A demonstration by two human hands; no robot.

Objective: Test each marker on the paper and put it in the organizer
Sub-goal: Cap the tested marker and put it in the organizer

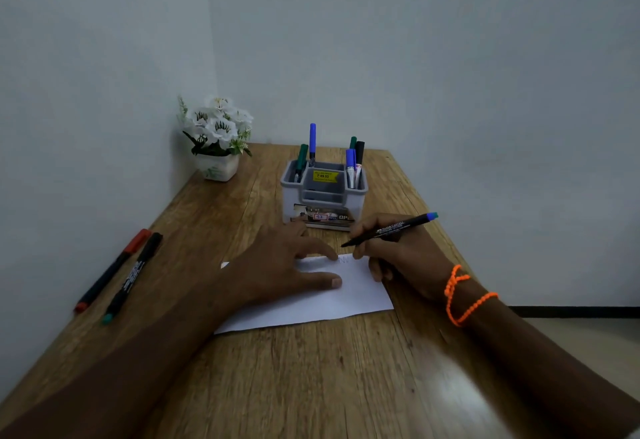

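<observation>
This looks like a small desk corner in a plain room, a home study or a modest office. A wood-grain tabletop (311, 369) is pushed into the corner where two bare, pale walls (450, 57) meet; one wall has a dark scuff near the top. A little white pot of white artificial flowers (216, 133) stands at the back corner as decoration. A grey organizer (323, 192) with a yellow price sticker holds markers, a sheet of paper (346, 303) lies in front of it, and two more markers (121, 272) lie near the left edge. A dark skirting strip (571, 311) runs along the wall at the right, above a light floor.
</observation>
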